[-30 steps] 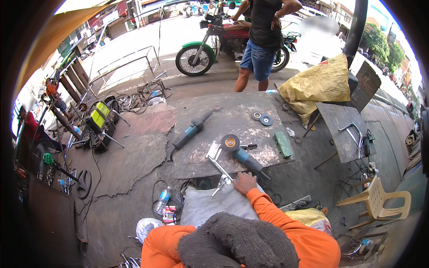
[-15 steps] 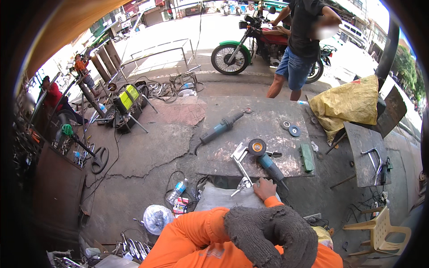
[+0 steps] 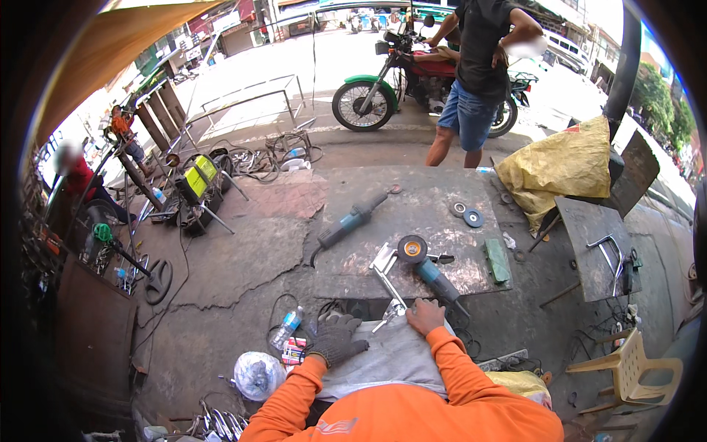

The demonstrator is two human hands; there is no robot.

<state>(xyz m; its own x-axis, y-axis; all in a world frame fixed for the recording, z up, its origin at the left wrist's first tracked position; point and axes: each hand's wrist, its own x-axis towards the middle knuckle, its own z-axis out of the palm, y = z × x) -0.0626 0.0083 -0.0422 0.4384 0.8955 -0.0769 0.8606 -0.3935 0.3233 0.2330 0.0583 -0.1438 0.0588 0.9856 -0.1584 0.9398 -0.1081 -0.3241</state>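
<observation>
My left hand [image 3: 336, 340], in a dark grey knit glove, lies on the grey cloth [image 3: 390, 357] over my lap with its fingers apart and nothing in them. My bare right hand [image 3: 426, 317] rests palm down at the right front of that cloth, its fingers spread over the edge. Beside its thumb is the near end of a shiny, bent metal bracket [image 3: 388, 283], which reaches forward onto the metal sheet [image 3: 353, 280]. Just beyond, an angle grinder [image 3: 434, 278] with an orange-centred disc lies on the sheet. A second grinder [image 3: 352, 222] lies farther left.
Loose discs [image 3: 472, 216] and a green block [image 3: 496, 261] lie on the sheet's right side. A water bottle [image 3: 287, 328] and cables are by my left hand. A plastic chair [image 3: 637, 372] stands right. Ahead, a person [image 3: 475, 81] stands beside a motorcycle [image 3: 364, 104].
My gloved left hand has dropped from close in front of me to the left side of my lap. The right hand stays by the bracket. The whole view has shifted slightly.
</observation>
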